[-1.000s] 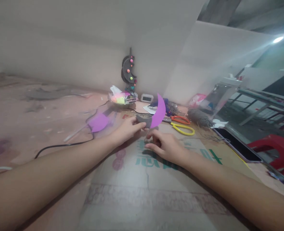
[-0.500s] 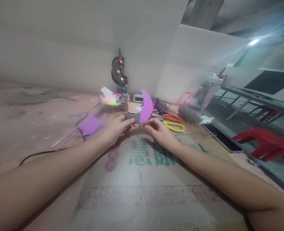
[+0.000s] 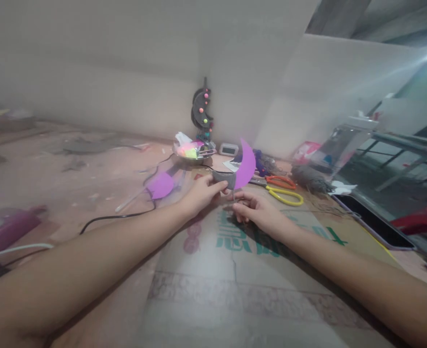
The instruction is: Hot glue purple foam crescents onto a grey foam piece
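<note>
A purple crescent (image 3: 247, 166) stands tilted above the cardboard, its lower end wrapped in grey yarn (image 3: 223, 180). My left hand (image 3: 205, 192) is closed around that wrapped part, thumb in front. Just below and to the right, my right hand (image 3: 257, 211) has its fingers curled and pinched on a grey yarn strand (image 3: 234, 195) that hangs from the crescent. Behind the right hand lie scissors with yellow and orange handles (image 3: 286, 197). A grey yarn ball (image 3: 309, 179) rests farther right.
Printed cardboard (image 3: 195, 309) covers the table under my forearms. At the back are a bowl (image 3: 190, 160) of colourful bits, a dark crescent ornament (image 3: 201, 111) and a small clock (image 3: 229, 149). A phone (image 3: 375, 222) lies right; a purple cutout (image 3: 162, 185) and black cable (image 3: 115, 217) lie left.
My view has turned left, so everything sits farther right and a blurred purple object shows at left. The right hand has dropped slightly from the crescent. The left hand keeps its hold.
</note>
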